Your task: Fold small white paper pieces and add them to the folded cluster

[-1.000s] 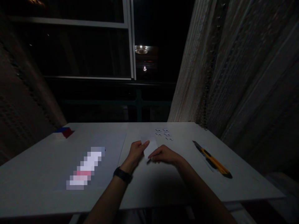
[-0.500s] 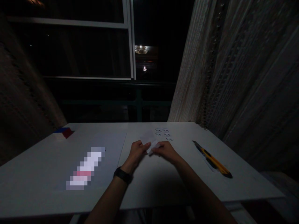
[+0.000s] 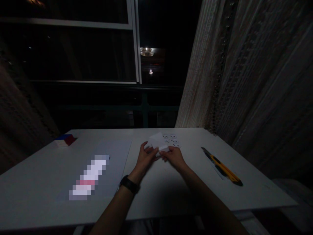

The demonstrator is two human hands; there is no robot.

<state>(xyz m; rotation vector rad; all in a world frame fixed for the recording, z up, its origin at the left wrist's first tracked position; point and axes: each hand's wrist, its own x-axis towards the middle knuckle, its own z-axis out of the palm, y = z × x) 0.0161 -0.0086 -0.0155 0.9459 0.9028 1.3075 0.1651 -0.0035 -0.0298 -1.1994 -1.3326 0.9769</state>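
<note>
Between my two hands is a piece of white paper (image 3: 156, 140), folded along its near edge. My left hand (image 3: 146, 156), with a dark band at the wrist, grips its left part between thumb and fingers. With thumb and fingertips, my right hand (image 3: 174, 156) pinches the near right edge. Both thumbs lie close together at the fold. Just behind the right hand, several small paper pieces with dark marks (image 3: 174, 140) rest on the table. The fingers under the paper are partly hidden.
A yellow and black utility knife (image 3: 223, 168) lies at the right, beside a thin pale strip. On the left, a large white sheet (image 3: 119, 163) bears a blurred-out bright object (image 3: 90, 176). Farther left sits a colored cube (image 3: 65, 140). Curtains and a dark window stand behind the white table (image 3: 158, 202).
The paper has turned and tilted up, its broad face showing more. Both hands have shifted slightly, and the thumbs have come closer together at the fold.
</note>
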